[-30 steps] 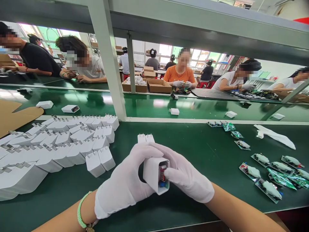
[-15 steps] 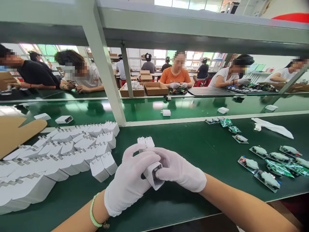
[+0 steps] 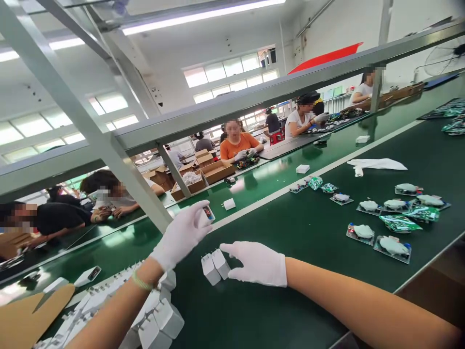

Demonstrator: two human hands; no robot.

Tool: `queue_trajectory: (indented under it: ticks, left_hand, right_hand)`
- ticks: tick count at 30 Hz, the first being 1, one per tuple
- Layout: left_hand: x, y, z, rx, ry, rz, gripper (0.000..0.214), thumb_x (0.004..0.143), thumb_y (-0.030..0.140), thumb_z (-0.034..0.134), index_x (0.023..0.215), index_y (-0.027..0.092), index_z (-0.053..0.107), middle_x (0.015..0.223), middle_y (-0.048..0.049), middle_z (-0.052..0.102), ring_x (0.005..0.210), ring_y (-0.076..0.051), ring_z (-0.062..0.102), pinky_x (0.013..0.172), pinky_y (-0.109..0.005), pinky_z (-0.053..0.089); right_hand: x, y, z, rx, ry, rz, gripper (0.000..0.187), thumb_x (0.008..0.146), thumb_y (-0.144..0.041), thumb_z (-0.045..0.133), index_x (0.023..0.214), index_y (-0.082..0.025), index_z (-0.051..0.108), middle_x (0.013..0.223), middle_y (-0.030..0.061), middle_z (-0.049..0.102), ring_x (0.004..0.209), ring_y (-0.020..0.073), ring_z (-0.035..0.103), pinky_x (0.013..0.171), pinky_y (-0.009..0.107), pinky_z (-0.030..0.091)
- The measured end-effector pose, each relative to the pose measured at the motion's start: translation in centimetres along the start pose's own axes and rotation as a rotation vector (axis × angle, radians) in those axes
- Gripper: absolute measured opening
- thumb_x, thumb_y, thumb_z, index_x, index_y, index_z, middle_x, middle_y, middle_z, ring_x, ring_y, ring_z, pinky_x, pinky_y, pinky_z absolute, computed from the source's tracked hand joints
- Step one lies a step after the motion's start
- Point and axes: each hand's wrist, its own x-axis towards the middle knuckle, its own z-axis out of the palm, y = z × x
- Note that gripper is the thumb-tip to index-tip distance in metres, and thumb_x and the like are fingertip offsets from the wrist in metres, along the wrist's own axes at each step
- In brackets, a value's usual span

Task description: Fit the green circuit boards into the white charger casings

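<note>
My gloved left hand is raised over the green bench, closed on a white charger housing whose open end shows red and blue parts. My gloved right hand rests lower on the mat, fingers curled against two white charger housings that stand side by side; thumb and fingers touch the right one. A heap of white charger housings lies at the lower left, below my left forearm.
Several green circuit boards lie at the right with a white glove beyond. A conveyor belt carries single chargers. Grey frame posts rise ahead. Other people work across the belt; cardboard boxes stand there. Brown cardboard lies at far left.
The view tilted up and to the left. My left hand lifted the housing away toward the belt. My right hand let go of it and dropped onto the two standing housings.
</note>
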Motion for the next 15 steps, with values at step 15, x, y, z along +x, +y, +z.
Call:
queue_trajectory:
  ticks: [15]
  left_hand:
    - [12.6,-9.5,9.5,0.306,-0.212,0.056,0.036,0.08,0.015,0.041,0.105,0.015,0.066,0.067,-0.0024,0.071,0.063,-0.021,0.071,0.067,-0.03,0.056]
  right_hand:
    - [2.0,2.9,-0.9,-0.344,-0.14,0.036,0.062,0.082,-0.066,0.041,0.118,-0.018,0.055,0.098,0.0128,0.068,0.073,0.0304,0.068,0.041,0.038,0.052]
